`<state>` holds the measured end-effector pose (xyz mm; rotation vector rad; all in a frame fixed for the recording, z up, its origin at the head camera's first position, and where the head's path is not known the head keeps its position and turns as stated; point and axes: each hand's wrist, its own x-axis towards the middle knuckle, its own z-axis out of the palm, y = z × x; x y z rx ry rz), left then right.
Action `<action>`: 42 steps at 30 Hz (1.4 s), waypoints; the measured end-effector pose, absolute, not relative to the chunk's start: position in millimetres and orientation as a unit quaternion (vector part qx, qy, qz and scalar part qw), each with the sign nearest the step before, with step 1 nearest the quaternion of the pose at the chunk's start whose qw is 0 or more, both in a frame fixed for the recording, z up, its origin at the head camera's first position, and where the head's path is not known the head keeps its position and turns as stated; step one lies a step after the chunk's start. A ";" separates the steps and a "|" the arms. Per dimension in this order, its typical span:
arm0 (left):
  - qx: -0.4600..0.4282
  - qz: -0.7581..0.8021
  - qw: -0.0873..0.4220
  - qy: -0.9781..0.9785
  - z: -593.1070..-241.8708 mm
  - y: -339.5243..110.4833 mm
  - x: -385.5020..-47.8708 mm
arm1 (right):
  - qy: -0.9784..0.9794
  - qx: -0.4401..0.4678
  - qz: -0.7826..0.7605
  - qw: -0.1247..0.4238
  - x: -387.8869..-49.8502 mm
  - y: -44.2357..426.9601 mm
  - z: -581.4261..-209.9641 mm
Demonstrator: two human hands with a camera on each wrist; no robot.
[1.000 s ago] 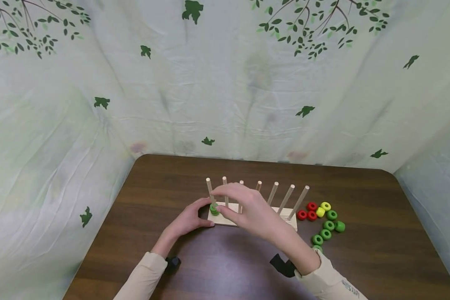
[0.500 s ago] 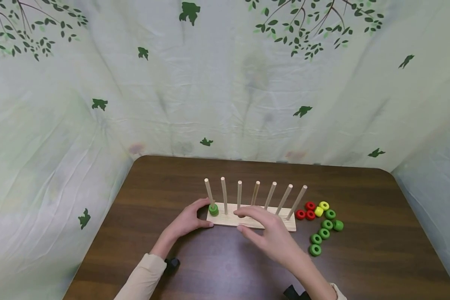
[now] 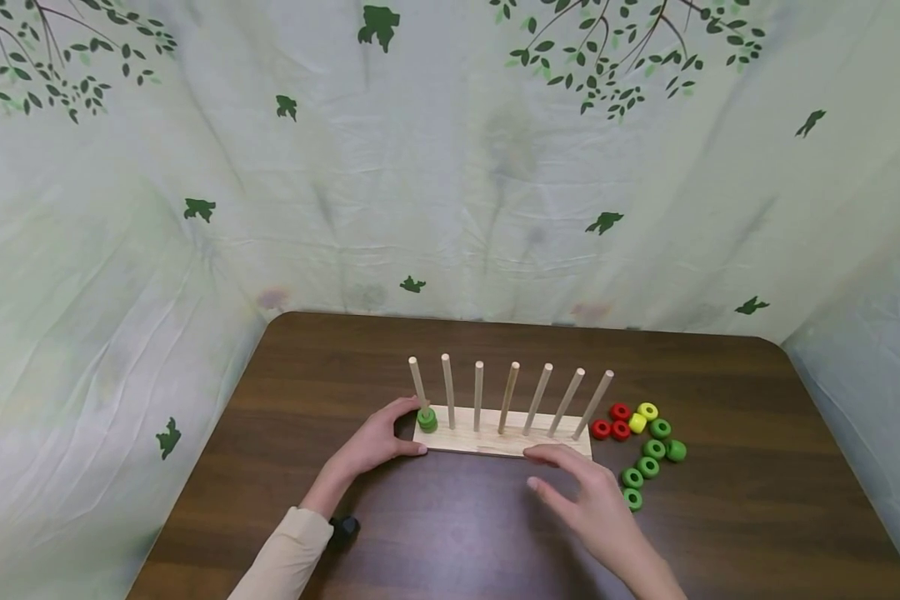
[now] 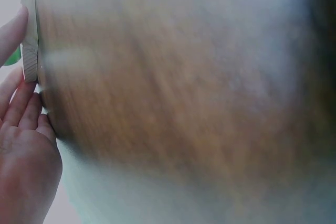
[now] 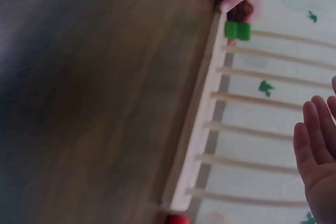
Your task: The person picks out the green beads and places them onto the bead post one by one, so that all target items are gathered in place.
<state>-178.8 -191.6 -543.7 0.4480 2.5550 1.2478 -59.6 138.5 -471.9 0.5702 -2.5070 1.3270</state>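
From where I stand, in the head view, the left hand (image 3: 378, 437) grips the left end of the peg board (image 3: 489, 442) between thumb and fingers, its far fingertips hard to see behind two green beads (image 3: 427, 421) stacked on the end peg (image 3: 417, 379). The right hand (image 3: 588, 500) is loosely spread, holding nothing, over the board's near edge toward its right end, and partly covers the lowest of the loose green beads (image 3: 648, 467); red beads (image 3: 620, 430) and yellow beads (image 3: 647, 412) cluster just beyond that end. Both arms run off the bottom. Bench (image 3: 330, 358) stretches between the wrists and beyond the board to the hanging cloth (image 3: 450, 167). In the left wrist view the hand is cut off, fingers against the board's end, a sliver of green behind the thumb, and the wood blurs. In the right wrist view the right hand's open palm is cropped, apart from the pegs' bases, and a scrap of red is cut off below.
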 end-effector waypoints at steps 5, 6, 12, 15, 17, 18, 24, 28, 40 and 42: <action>0.155 0.430 0.134 0.879 -543.5 -191.4 -179.7 | -0.872 0.169 0.440 0.134 -51.7 154.1 -484.5; 0.156 0.429 0.133 0.879 -543.8 -191.2 -180.0 | -0.876 0.159 0.435 0.132 -50.1 157.3 -487.2; 0.157 0.425 0.131 0.882 -545.2 -191.2 -181.6 | -0.896 0.099 0.417 0.116 -41.2 175.0 -501.7; 0.158 0.422 0.133 0.883 -545.1 -191.4 -181.7 | -0.902 0.079 0.407 0.119 -36.8 184.3 -507.3; 0.160 0.421 0.133 0.883 -544.9 -191.4 -181.6 | -0.905 0.070 0.399 0.127 -33.9 190.7 -511.1; 0.160 0.421 0.134 0.883 -545.0 -191.3 -181.6 | -0.906 0.066 0.397 0.129 -32.5 193.9 -513.0; 0.161 0.425 0.131 0.881 -544.6 -191.5 -181.1 | -0.919 0.031 0.367 0.139 -25.7 208.9 -521.7; 0.158 0.424 0.131 0.882 -544.3 -191.7 -180.8 | -0.933 0.012 0.332 0.135 -23.7 216.2 -526.4; 0.156 0.426 0.134 0.881 -545.7 -192.4 -179.7 | -0.946 -0.032 0.322 0.028 -28.8 226.2 -529.7; 0.154 0.423 0.138 0.882 -544.6 -192.3 -179.0 | -0.946 -0.040 0.321 0.011 -28.8 227.2 -530.1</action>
